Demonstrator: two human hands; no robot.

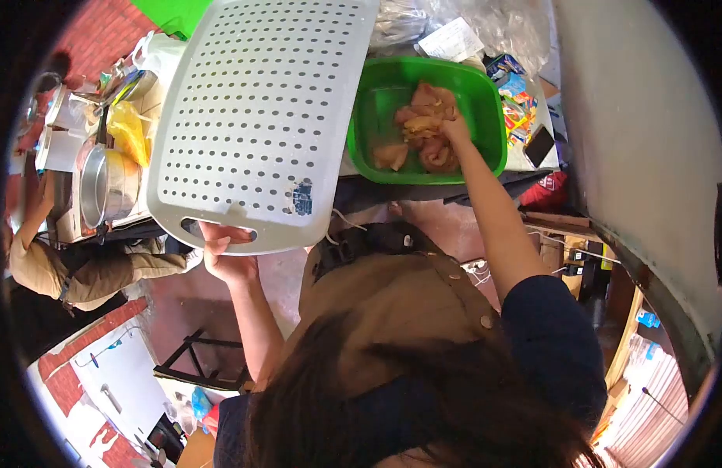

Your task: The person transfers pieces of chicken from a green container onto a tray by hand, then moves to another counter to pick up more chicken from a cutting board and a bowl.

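Observation:
My left hand [224, 253] grips the handle slot at the near edge of a big white perforated plastic tray [259, 117], which is held tilted over the table. My right hand [454, 126] reaches into a green plastic tub [486, 101] and rests on the raw chicken pieces [423, 132] piled inside it. The fingers are on the meat; whether they are closed around a piece cannot be told. The tub stands just right of the tray, at the table's near edge.
Metal pots [103, 183] and a yellow bag [131, 129] stand left of the tray. Colourful packets [517, 93], a phone [540, 144] and clear plastic bags [486, 23] lie beside and behind the tub. Another person [80, 269] crouches at the left. A grey wall [642, 156] rises on the right.

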